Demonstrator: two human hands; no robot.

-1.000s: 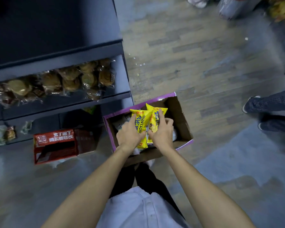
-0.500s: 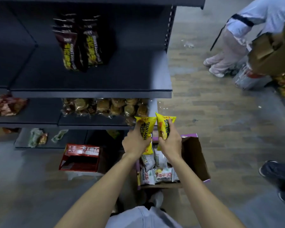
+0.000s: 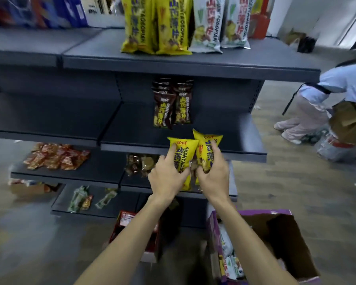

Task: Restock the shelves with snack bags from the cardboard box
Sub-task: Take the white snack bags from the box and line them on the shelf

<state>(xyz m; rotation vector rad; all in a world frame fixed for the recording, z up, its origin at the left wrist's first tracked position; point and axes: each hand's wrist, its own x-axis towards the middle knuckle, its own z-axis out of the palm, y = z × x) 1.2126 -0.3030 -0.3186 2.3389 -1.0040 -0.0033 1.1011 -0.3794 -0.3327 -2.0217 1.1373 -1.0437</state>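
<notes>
Brown cardboard box with purple outer rim (image 3: 286,243): on the floor at lower right, open, with white-and-green snack bags (image 3: 226,245) lying inside along its left wall.
Red open carton (image 3: 123,221): on the floor just left of the box, partly hidden by the left forearm.
Left hand (image 3: 167,177): fingers curled round a yellow printed snack bag (image 3: 183,153), held upright.
Right hand (image 3: 214,175): fingers curled round a second yellow snack bag (image 3: 207,147), upright and touching the first; both are raised before the front edge of the dark grey metal middle shelf (image 3: 136,128).
Dark brown snack bags (image 3: 173,108): two rows standing on the middle shelf, behind the held pair.
Red snack packets (image 3: 56,157): heaped on a lower shelf, left.
Top shelf (image 3: 103,46): tall yellow snack bags (image 3: 156,27) beside white ones (image 3: 220,23).
Second person in pale clothing (image 3: 327,95): bent over, far right.
</notes>
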